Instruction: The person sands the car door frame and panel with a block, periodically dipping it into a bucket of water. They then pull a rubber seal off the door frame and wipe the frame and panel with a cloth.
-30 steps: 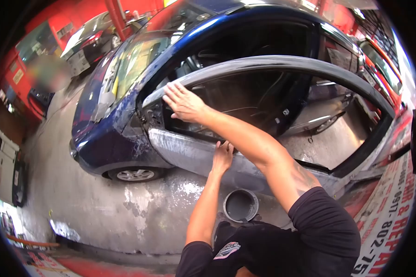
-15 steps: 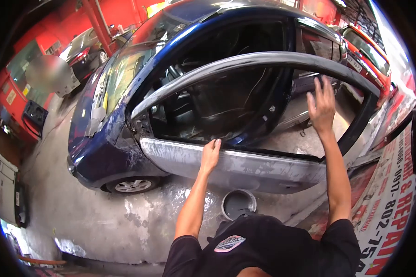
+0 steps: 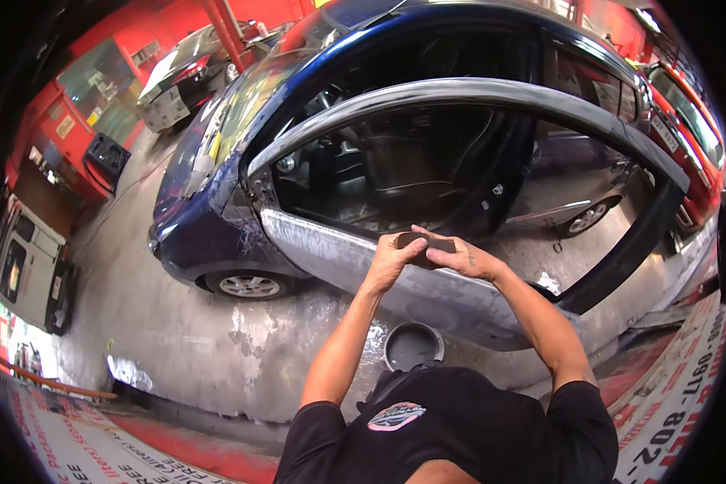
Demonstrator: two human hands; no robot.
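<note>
My left hand and my right hand meet in front of my chest, fingers closed on a small dark brown sanding block between them. Both thumbs press on its near side. Just below and behind the hands is an open car door, its lower panel patchy grey and dull, its window frame bare of glass. Through that frame the dark cabin of the blue car shows. A round bucket of grey liquid stands on the floor between the door and my body.
Wet patches mark the concrete floor. A red car is at the far right, a white vehicle at the left, and a dark car at the back. Printed banners lie along both lower sides.
My right hand has come down and left from the door's rear window frame to meet my left hand. My left hand has left the sill, and the sanding block now shows between both.
</note>
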